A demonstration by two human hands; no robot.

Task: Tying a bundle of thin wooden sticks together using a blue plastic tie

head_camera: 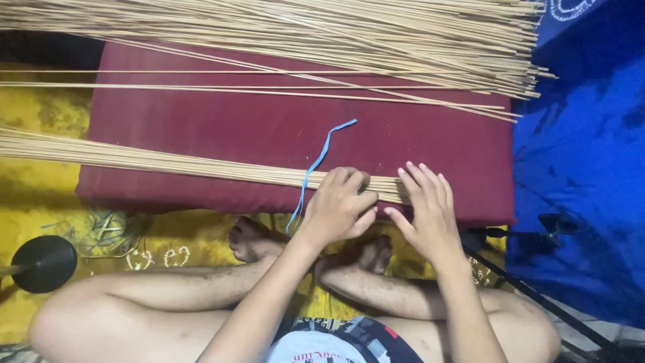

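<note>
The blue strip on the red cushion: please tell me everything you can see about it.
The thin light-blue strip looks like flat plastic or ribbon, narrow and limp. It lies in a loose wavy line across the dark red cushion, its upper end curling free. It crosses the bundle of thin pale wooden sticks just beside the left hand, and its lower end hangs over the cushion's front edge. Whether the fingers touch it is unclear.
</note>
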